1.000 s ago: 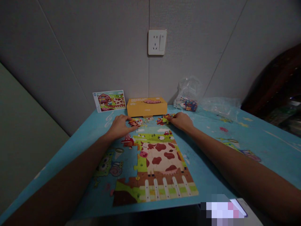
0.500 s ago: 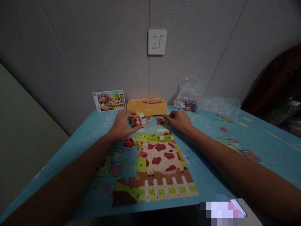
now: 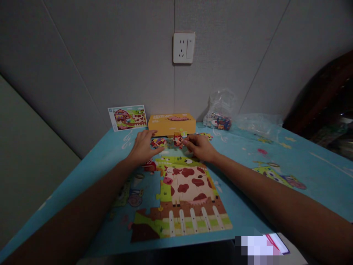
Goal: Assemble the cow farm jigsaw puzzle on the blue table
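Between thumb and fingers of my right hand [image 3: 202,149] is a jigsaw piece [image 3: 178,140], raised above the far end of the puzzle. My left hand [image 3: 142,147] is open, its thumb and fingers apart beside loose jigsaw pieces [image 3: 159,142] on the table. Below both hands lies the partly joined jigsaw puzzle [image 3: 190,184], showing a spotted cow, sheep and a white fence. Its left middle part is a gap where the table cover shows. More loose pieces [image 3: 207,136] are partly hidden behind my right hand.
A yellow box [image 3: 172,125] stands against the wall, with a picture card [image 3: 129,117] leaning at its left. To its right are a clear bag of pieces [image 3: 220,116] and a crumpled plastic bag [image 3: 256,123]. A phone [image 3: 277,243] lies at the near edge.
The jigsaw piece that was in my left hand is now in my right hand, which has moved left. My left hand has let go and stays at about the same spot.
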The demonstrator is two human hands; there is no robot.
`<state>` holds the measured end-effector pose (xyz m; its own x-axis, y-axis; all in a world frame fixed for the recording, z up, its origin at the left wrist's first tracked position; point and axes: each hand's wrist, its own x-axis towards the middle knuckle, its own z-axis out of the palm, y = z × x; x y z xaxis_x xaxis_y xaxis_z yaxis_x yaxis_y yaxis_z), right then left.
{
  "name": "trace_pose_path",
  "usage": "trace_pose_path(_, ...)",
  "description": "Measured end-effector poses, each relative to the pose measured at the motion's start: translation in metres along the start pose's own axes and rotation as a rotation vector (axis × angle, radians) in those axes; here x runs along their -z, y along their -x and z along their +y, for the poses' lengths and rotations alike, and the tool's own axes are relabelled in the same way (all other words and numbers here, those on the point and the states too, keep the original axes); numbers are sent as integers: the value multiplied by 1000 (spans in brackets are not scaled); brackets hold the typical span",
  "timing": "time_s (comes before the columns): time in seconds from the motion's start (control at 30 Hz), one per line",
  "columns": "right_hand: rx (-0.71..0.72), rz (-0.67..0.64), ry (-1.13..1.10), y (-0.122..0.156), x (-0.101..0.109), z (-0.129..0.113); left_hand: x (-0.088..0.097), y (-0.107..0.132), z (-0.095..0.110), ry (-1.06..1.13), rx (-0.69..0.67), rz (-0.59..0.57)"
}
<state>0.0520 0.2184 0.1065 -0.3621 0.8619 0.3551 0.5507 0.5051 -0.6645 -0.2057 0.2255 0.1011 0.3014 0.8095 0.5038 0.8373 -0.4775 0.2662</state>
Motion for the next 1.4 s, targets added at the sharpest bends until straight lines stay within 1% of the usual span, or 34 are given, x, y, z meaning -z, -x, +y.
trace_pose_path(0.07, -19, 17, -3, -1, 2, 2, -4, -2, -9, -49, 109, -64)
trace_pose_path(0.13, -22, 21, -4, -1, 2, 2, -6, -3, -16, -61, 157, -101)
trace_pose_path(0.27, -19, 15, -10, 0, 1, 1, -7, -4, -20, -46, 134, -93)
trace_pose_path(0.53, -21, 19, 0, 0, 1, 1, -5, -5, -18, -20, 132, -115)
trace_pose_path(0.57, -18, 19, 4, 0, 1, 0, -5, -5, -17, -20, 123, -100)
trace_pose_path(0.63, -16, 18, 0, 0, 1, -1, -2, -5, -14, -12, 66, -36)
trace_pose_path(0.7, -21, 4, -41, 1, 0, -3, 2, -4, -6, 29, -52, 35)
trace_pose_path(0.73, -26, -11, -80, 2, -1, -5, 3, -3, -1, 61, -123, 51)
trace_pose_path(0.8, -33, -55, -188, 5, -5, -10, 5, 0, 12, 139, -249, 34)
trace_pose_path(0.87, -13, -123, -261, 8, -9, -16, 6, 3, 23, 221, -316, -23)
trace_pose_path(0.93, 26, -176, -252, 10, -12, -20, 5, 4, 31, 296, -321, -69)
trace_pose_path(1.0, 52, -188, -206, 12, -13, -20, 6, 5, 33, 343, -282, -79)
trace_pose_path(1.07, 55, -146, -187, 11, -11, -18, 7, 5, 31, 357, -241, -65)
trace_pose_path(1.17, 63, -33, -213, 10, -7, -12, 9, 4, 26, 341, -237, -80)
trace_pose_path(1.2, 68, -13, -214, 9, -6, -11, 10, 4, 25, 336, -239, -94)
trace_pose_path(1.23, 74, -15, -202, 9, -5, -10, 10, 4, 25, 331, -238, -109)
trace_pose_path(1.33, 98, -103, -86, 10, -4, -12, 9, 4, 26, 306, -226, -140)
trace_pose_path(1.4, 109, -131, -16, 10, -4, -14, 9, 4, 27, 285, -235, -155)
